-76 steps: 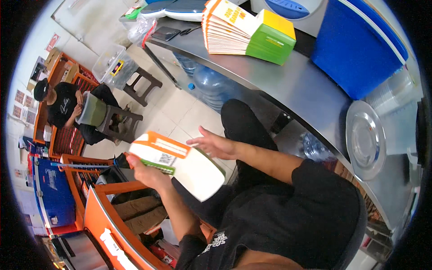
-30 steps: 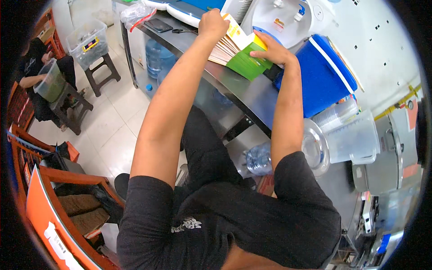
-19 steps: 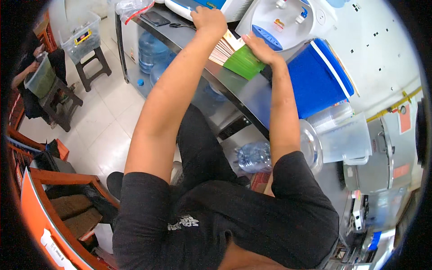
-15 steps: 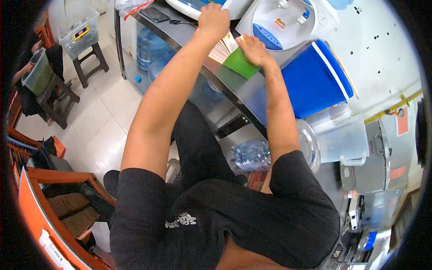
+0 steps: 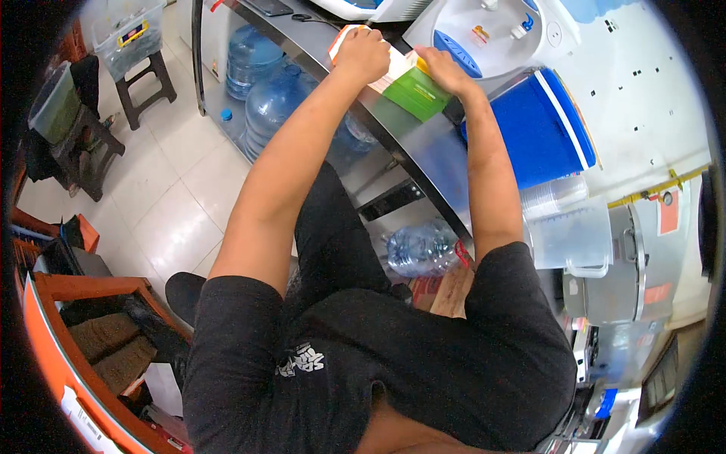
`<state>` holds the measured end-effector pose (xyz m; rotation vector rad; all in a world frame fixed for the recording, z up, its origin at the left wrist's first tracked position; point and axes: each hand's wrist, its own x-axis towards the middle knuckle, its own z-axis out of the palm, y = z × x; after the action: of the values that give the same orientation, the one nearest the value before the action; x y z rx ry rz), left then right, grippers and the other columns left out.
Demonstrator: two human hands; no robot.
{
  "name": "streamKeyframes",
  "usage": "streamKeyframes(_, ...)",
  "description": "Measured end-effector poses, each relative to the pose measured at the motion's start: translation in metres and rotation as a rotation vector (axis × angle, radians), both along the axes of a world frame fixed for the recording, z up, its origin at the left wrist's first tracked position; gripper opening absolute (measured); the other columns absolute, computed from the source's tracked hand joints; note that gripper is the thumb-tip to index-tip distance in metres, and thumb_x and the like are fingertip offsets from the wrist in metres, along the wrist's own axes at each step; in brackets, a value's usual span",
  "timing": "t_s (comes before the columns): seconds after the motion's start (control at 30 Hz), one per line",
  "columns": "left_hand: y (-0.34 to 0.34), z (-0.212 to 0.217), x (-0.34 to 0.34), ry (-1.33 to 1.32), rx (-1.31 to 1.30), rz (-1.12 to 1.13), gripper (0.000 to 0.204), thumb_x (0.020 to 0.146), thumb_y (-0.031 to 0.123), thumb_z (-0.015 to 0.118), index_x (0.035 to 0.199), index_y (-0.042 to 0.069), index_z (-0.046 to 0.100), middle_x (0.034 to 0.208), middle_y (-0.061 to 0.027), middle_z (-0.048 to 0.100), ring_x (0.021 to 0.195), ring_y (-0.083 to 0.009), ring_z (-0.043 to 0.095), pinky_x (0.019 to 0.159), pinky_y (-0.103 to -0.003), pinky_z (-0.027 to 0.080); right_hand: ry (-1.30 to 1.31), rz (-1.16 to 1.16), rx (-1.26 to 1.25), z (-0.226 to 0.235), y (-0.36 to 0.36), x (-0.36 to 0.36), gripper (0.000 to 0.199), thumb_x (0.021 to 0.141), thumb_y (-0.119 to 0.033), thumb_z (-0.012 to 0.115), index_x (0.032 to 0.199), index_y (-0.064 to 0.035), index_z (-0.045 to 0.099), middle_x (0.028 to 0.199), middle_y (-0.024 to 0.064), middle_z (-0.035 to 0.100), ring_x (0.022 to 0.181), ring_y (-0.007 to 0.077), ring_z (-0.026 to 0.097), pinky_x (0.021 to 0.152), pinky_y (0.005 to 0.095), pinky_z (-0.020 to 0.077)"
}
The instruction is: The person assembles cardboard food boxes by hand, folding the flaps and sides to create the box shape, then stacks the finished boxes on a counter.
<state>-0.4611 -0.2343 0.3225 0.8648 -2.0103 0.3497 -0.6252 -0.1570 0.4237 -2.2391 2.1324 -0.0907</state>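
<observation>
A carton-like box (image 5: 417, 94), green at its near end with white and orange further back, is tilted over the edge of a dark metal table (image 5: 446, 178). My left hand (image 5: 364, 57) is closed over its far left part, the fingers curled and partly hidden. From the right, my right hand (image 5: 445, 69) grips the upper edge by the yellow part, with the thumb side toward the box. Just behind my right hand is the blue drip tray (image 5: 458, 54) of a white water dispenser (image 5: 491, 38). Beyond my left hand lie black scissors (image 5: 302, 17).
Large blue water bottles (image 5: 276, 106) stand below the table. A blue cooler box (image 5: 522, 136) and a clear plastic jug (image 5: 571, 234) are on its right. Another clear bottle (image 5: 423, 250) lies below. To the left are a stool (image 5: 144, 91) with a bin (image 5: 125, 38) and an orange-edged cabinet (image 5: 45, 356).
Both hands and the box have come slightly right and nearer. My left hand has lowered onto the box, and the striped inner part seen before is now covered.
</observation>
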Motion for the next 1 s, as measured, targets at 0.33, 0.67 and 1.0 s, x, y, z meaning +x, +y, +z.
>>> streamKeyframes(0.33,0.014,0.033,0.019,0.465,-0.091,-0.154,0.020,0.081,0.027,0.062,0.096,0.014,0.067,0.101,-0.0082,0.065,0.101,-0.0214,0.059,0.095,-0.043,0.039,0.023,-0.318,-0.211,-0.025,-0.011,0.026,0.062,0.084,-0.048,0.040,0.127,-0.0033,0.043,0.129,0.0238,0.050,0.121,0.0396,0.046,0.102,0.0487,0.0303)
streamKeyframes(0.67,0.113,0.010,0.150,0.752,0.328,-0.270,0.021,0.078,0.023,0.065,0.091,0.007,0.067,0.094,-0.0129,0.063,0.089,-0.0294,0.061,0.082,-0.037,0.048,0.168,0.203,-0.183,-0.034,-0.050,0.007,0.046,0.092,-0.036,0.034,0.111,-0.0040,0.062,0.101,0.0274,0.060,0.100,0.0375,0.056,0.092,0.0430,0.0411)
streamKeyframes(1.0,0.349,0.004,0.331,0.865,0.365,0.167,0.023,0.083,0.021,0.064,0.099,0.005,0.064,0.095,-0.0125,0.063,0.088,-0.0240,0.062,0.079,-0.034,0.049,-1.254,0.645,-0.088,-0.096,-0.004,0.253,0.031,0.092,-0.028,0.055,0.101,0.0007,0.059,0.088,0.0123,0.065,0.076,0.0205,0.063,0.075,0.0326,0.0506)
